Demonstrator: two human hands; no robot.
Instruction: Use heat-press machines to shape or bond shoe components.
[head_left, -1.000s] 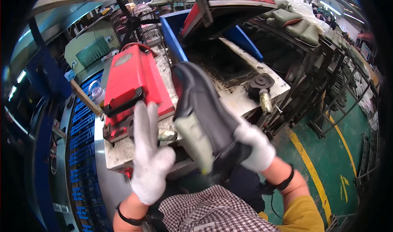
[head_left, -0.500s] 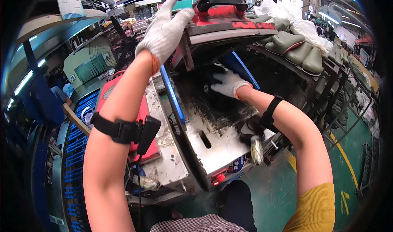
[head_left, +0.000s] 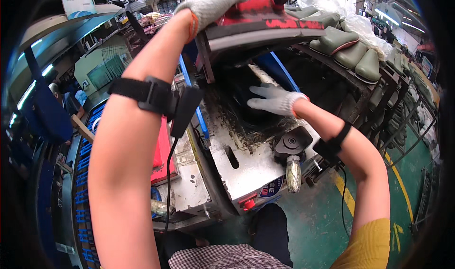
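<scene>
My left hand (head_left: 215, 5), in a white knit glove, reaches over the raised red lid (head_left: 258, 15) of a machine. Its fingers are stretched out along the lid's left side, near the black handle on top; whether they press on it I cannot tell. Lower down, my gloved right hand (head_left: 275, 100) is open with fingers spread, over the dark, worn recess (head_left: 241, 119) beneath the lid. I cannot tell if it touches the surface. Blue bars (head_left: 279, 72) flank the recess. In front lies the machine's scuffed metal top (head_left: 246, 169) with a slot.
Green clogs (head_left: 348, 55) fill a rack at right, with clear plastic behind them. A wrapped lever (head_left: 294, 174) and a red button (head_left: 249, 204) sit at the machine's front. A blue-slatted conveyor (head_left: 85, 174) runs along the left, a person (head_left: 71, 103) beyond it.
My left hand has moved right and onto the lid, its fingers now over the red part. My right hand has shifted slightly right and down, fingers still spread. A grey lever base has come into view.
</scene>
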